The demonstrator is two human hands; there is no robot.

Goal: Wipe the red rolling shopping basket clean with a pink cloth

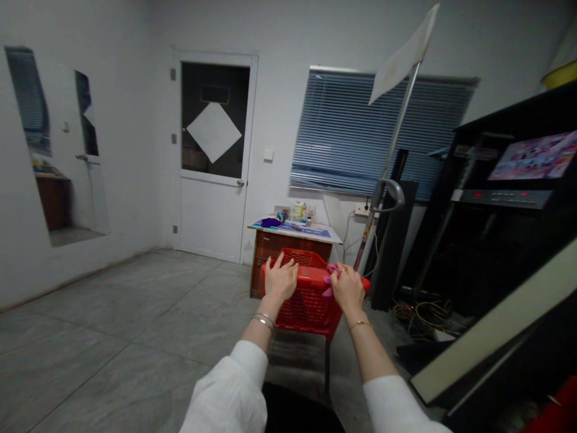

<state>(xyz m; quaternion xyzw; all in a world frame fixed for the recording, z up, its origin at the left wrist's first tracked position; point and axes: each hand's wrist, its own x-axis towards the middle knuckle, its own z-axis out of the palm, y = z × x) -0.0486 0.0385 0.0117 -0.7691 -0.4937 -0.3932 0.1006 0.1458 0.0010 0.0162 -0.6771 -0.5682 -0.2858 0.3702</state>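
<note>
A red plastic shopping cart (306,310) stands right in front of me on dark legs. My left hand (281,279) rests on the left part of its handle bar, fingers stretched out and slightly spread. Toward the bar's right end, my right hand (348,290) is closed around a crumpled pink cloth (332,272), which touches the handle. Part of the cloth sticks out to the left of the fingers. The cart's lower front is hidden behind its basket.
Beyond the cart is a brown desk (270,245) with small bottles and a purple cloth (271,222) on top. A pole with a sign (406,54) leans at right, near a black rack (496,234) and tangled cables (421,313). A white door (210,216) is at the back.
</note>
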